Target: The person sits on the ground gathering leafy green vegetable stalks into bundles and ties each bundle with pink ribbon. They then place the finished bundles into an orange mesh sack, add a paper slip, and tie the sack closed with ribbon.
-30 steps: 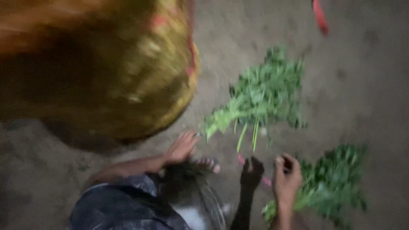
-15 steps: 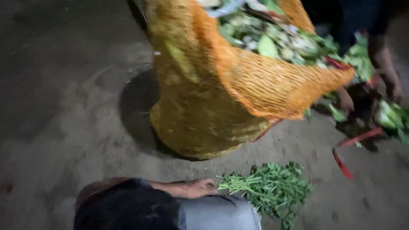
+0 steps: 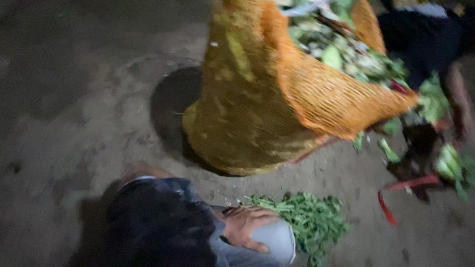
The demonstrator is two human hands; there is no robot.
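My left hand (image 3: 247, 225) lies flat on grey cloth (image 3: 274, 244) at the bottom of the view, fingers apart and holding nothing. It is blurred, so which hand it is stays uncertain. Just to its right, a bundle of leafy green herbs (image 3: 314, 222) rests on the ground, its stem ends close to my fingers. Dark cloth (image 3: 158, 222) covers the lower left. My right hand is out of view.
A big orange mesh sack (image 3: 277, 113) stuffed with green vegetable scraps (image 3: 346, 54) stands above the herbs. Another person's arm (image 3: 457, 99) reaches among loose greens (image 3: 448, 163) at the right edge. A red strap (image 3: 386, 210) lies on the grey dirt ground (image 3: 74, 99).
The view swung from two herb bundles and two hands to the orange sack. The hands seen a second ago left the view; one hand now rests on the grey cloth.
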